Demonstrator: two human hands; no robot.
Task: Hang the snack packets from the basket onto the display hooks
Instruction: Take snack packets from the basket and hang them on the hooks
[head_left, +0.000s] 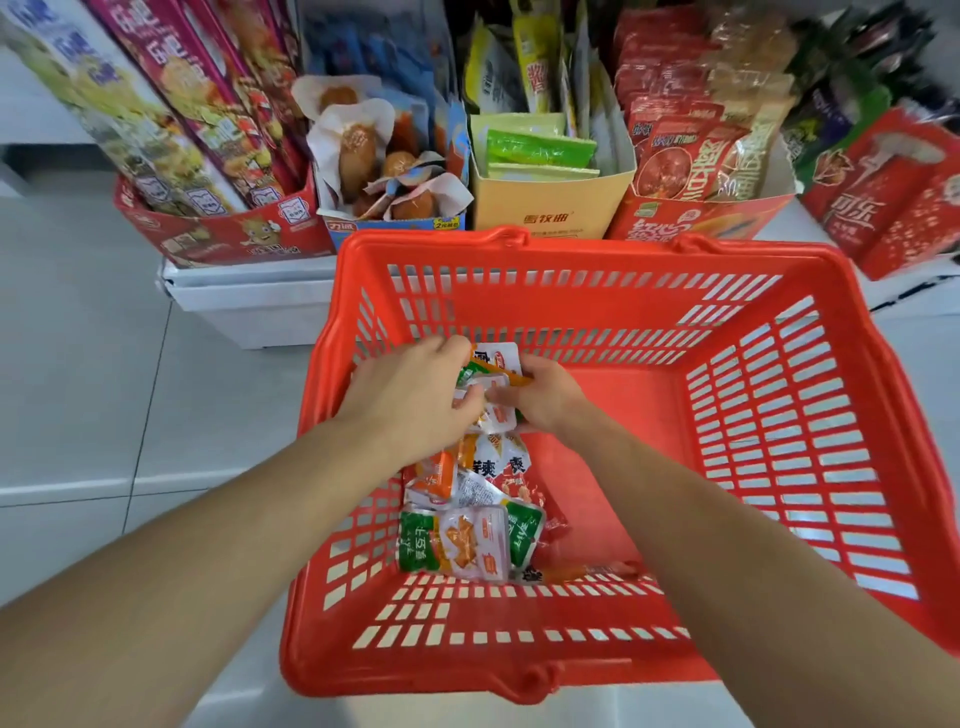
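Note:
A red plastic basket (779, 415) stands on the floor in front of me. Several small snack packets (467, 530), white, orange and green, lie in a pile along its left side. Both my hands reach into the basket at the far end of the pile. My left hand (410, 395) and my right hand (540, 397) together grip a bunch of small packets (493, 369) between them, fingers curled round it. No display hooks are in view.
Behind the basket a low white shelf (249, 296) carries open cartons of snacks: long purple boxes (208, 130), wrapped buns (374, 156), a yellow carton (545, 208), red packets (691, 156). Grey tiled floor (78, 364) lies to the left.

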